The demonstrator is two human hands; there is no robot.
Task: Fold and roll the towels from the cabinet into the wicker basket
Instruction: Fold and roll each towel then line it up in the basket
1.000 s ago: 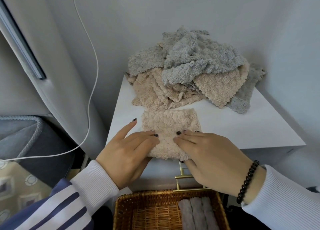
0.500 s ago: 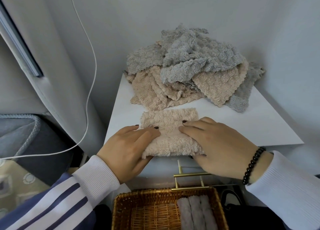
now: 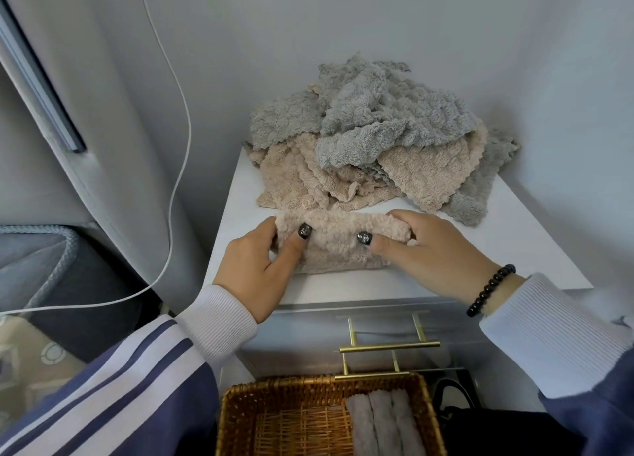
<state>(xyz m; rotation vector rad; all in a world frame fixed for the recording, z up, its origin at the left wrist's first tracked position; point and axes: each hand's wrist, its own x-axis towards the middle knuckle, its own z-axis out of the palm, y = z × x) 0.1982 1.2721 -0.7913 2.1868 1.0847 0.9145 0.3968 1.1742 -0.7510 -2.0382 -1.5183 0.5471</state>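
Observation:
A beige towel (image 3: 338, 241) lies on the white cabinet top (image 3: 535, 249), partly rolled into a thick tube. My left hand (image 3: 260, 266) grips its left end, thumb on top. My right hand (image 3: 429, 249) grips its right end, thumb pressed on the roll. Behind it a loose pile of grey and beige towels (image 3: 377, 146) sits against the wall. Below, near the bottom edge, the wicker basket (image 3: 240, 418) holds three rolled grey towels (image 3: 384, 424) on its right side.
Two brass drawer handles (image 3: 389, 345) stick out of the cabinet front above the basket. A white cable (image 3: 178, 167) hangs down the left wall. A grey cushion with rope trim (image 3: 37, 260) lies at the left. A black bag (image 3: 456, 397) sits right of the basket.
Both hands went from pressing flat on the folded beige towel to gripping its ends. The towel has been rolled away from me and is now shorter and thicker.

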